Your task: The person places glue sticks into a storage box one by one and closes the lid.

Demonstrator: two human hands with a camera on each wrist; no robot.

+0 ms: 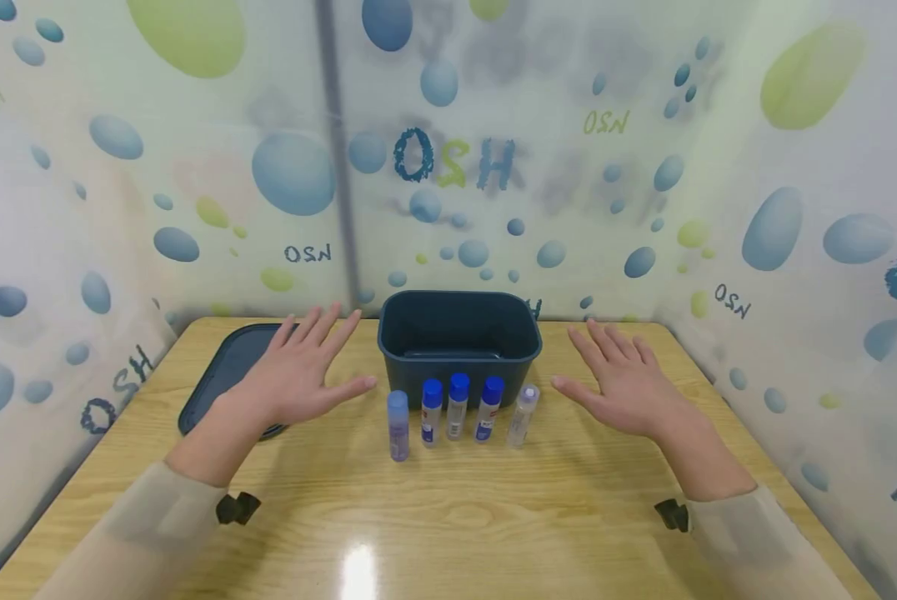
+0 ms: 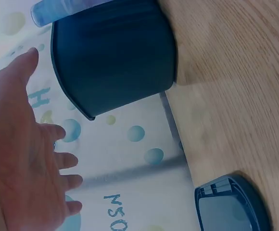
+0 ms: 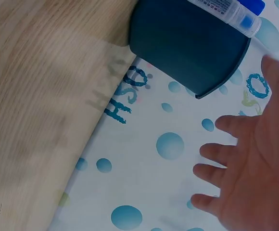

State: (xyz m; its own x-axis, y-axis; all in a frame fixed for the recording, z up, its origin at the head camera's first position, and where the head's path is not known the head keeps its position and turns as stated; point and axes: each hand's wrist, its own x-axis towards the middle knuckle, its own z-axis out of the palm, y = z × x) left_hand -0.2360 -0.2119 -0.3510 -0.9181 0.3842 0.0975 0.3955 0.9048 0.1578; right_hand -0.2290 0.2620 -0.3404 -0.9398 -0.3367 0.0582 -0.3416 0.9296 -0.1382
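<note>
A dark blue rectangular bin (image 1: 411, 373) stands upright at the table's far edge, its top uncovered. Before it several slim tubes, resembling glue sticks, stand in a row. The leftmost tube (image 1: 398, 429) is tinted blue all over, the middle tube (image 1: 457, 412) has a blue cap, and the rightmost tube (image 1: 523, 414) has a clear one. My left hand (image 1: 294, 375) hovers left of the row with fingers spread, holding nothing. Mirroring it on the other side, my right hand (image 1: 624, 387) is spread and bare too. Both wrist views show straight fingers beside the bin (image 2: 113, 57).
Partly behind my left hand lies a dark blue lid (image 1: 227, 367), flat on the wooden table (image 1: 463, 517). A white curtain (image 1: 448, 225) with blue and green spots closes off the back and both sides. Each sleeve has a small black piece at its cuff.
</note>
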